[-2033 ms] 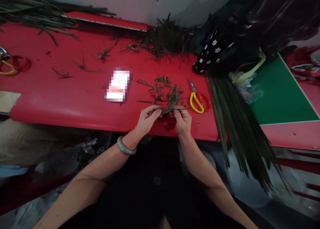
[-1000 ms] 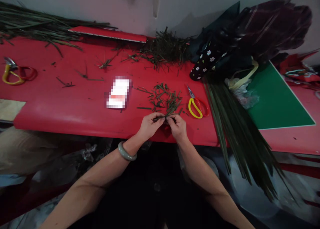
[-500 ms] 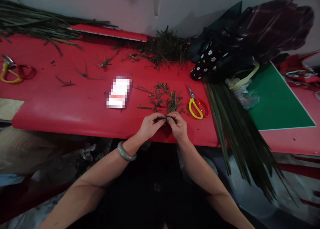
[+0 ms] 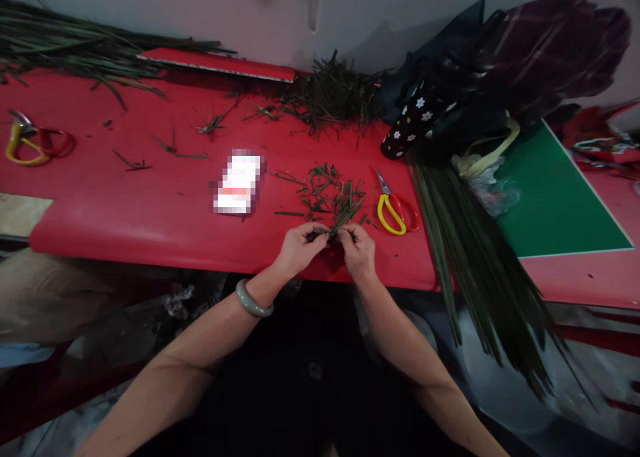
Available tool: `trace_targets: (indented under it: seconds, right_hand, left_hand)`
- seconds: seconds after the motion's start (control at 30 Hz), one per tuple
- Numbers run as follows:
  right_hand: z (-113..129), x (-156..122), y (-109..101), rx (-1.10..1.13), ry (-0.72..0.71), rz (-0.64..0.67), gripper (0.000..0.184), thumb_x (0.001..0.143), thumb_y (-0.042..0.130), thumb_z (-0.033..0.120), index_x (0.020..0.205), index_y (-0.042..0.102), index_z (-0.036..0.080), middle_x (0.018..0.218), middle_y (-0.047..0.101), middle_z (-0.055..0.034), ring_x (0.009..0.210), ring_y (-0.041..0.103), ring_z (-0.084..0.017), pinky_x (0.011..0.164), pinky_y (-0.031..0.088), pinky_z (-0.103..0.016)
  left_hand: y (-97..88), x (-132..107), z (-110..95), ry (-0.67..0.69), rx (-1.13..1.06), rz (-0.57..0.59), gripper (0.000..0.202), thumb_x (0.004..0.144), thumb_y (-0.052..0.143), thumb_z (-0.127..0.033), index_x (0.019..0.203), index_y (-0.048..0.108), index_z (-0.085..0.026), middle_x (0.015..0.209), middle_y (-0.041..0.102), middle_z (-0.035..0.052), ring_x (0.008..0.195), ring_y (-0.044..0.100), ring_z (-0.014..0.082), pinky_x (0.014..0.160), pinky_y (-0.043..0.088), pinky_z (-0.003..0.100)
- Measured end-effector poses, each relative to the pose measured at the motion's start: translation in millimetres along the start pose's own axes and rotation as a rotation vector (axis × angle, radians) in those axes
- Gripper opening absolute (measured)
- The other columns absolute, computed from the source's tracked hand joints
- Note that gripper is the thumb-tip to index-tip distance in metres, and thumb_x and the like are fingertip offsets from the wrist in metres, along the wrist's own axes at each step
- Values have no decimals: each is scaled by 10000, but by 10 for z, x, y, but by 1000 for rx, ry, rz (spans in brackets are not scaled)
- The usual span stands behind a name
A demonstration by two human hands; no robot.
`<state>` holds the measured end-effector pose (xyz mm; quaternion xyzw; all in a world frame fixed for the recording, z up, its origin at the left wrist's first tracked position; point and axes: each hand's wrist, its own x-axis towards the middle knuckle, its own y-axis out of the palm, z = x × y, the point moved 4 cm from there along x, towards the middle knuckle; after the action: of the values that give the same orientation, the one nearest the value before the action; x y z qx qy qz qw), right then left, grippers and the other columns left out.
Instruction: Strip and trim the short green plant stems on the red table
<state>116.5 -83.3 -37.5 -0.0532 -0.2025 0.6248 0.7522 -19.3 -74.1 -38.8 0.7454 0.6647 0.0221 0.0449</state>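
Note:
Near the front edge of the red-covered table (image 4: 165, 234), my two hands are close together, pinching small dark green leaf strips (image 4: 333, 234). My left hand (image 4: 301, 247), with a pale green bangle (image 4: 250, 302) on its wrist, is closed on one end. Thumb and fingers of my right hand (image 4: 359, 252) are closed on the other side. How the strips are folded or joined is too small to make out. Just beyond my fingers lies a scatter of cut leaf pieces (image 4: 330, 194). Scissors with one yellow and one red handle (image 4: 393, 212) rest to the right of them.
A pixelated white rectangle (image 4: 237, 184) lies left of the cuttings. More scissors (image 4: 30, 147) are at far left. Long leaves (image 4: 480, 264) hang over the front edge at right, by a flowered black umbrella-like object (image 4: 413, 127). Leaf piles (image 4: 340, 94) line the wall.
My hands have parted slightly, and more of the green strip shows between the fingertips. The rest of the table looks the same apart from a small camera shift.

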Motion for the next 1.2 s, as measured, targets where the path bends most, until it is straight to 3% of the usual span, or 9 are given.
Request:
trace_targets:
  seconds: [0.17,0.27,0.53,0.73,0.9,1.03,1.2]
  right_hand:
    - [193,-38,-23,-63,-284,-22,198,712,586,271,904,589,220,984,568,-64,964,533,-187,844,450,-369]
    - [247,-61,10,-103,-380,28,156,723,573,249,873,615,249,990,579,-49,1046,503,-201,923,410,-421]
    - [154,-57,-30,-96,-225,-82,130,785,499,245,787,628,231,830,624,-38,830,581,-163,769,485,-355]
    - [117,-83,-67,-92,-222,-152,116,788,502,254,724,593,218,771,618,-30,776,581,-154,715,481,-318]
    - [90,-45,-53,-26,-175,-128,121,788,501,270,734,595,217,768,614,-23,766,579,-146,701,478,-304]
    - [73,-29,-66,63,-145,-148,116,790,498,266,761,600,218,759,608,-12,753,569,-131,698,466,-281]
    - [10,-46,-59,159,-65,-142,121,787,496,284,812,592,215,793,602,-12,742,571,-129,683,469,-276]
  left_hand:
    - [-1,-10,-31,124,206,35,112,670,578,-191,763,627,-151,697,642,15,647,578,107,634,478,237]
    - [23,-24,-42,192,337,71,148,672,573,-155,804,640,-167,744,657,21,689,586,122,680,470,262]
    - [38,-38,-67,210,413,84,155,723,568,-261,821,640,-167,759,663,36,688,590,128,656,467,264]
    - [73,-32,-89,232,442,104,142,739,559,-274,794,649,-178,758,673,34,691,597,129,667,468,261]
    - [64,-27,-100,194,411,136,145,724,576,-268,794,647,-162,756,672,40,694,601,132,656,475,260]
    - [51,-38,-78,203,328,181,202,717,577,-241,894,636,-164,878,669,56,793,608,144,748,483,285]
    - [15,-27,-20,173,281,116,210,727,571,-239,910,633,-156,855,661,62,787,605,143,754,491,298]
